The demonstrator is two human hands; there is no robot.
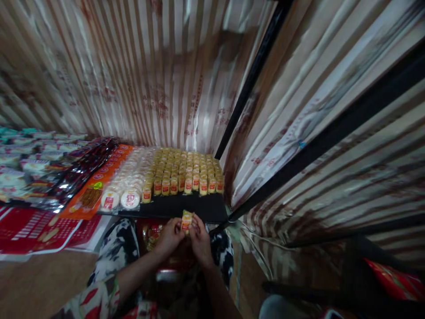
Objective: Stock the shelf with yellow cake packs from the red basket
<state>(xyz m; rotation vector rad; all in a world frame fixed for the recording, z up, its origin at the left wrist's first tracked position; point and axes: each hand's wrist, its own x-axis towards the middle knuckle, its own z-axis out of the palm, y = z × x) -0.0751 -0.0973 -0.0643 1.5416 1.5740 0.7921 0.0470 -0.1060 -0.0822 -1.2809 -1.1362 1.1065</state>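
Yellow pkt [186, 219], red label [185, 225], approx. upright; btwn L hand [170, 235], R hand [200, 239]

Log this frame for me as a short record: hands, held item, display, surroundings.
Left hand: the left hand grips one side of the held item
Right hand: the right hand grips the other side
Held item: small yellow packet with a red label, in front of the edge of the black surface
Display: yellow packets standing in rows; to their left, round white packets, then an orange bag
Surroundings: striped sheeting behind, with dark poles
Unclear: fine print on the packets
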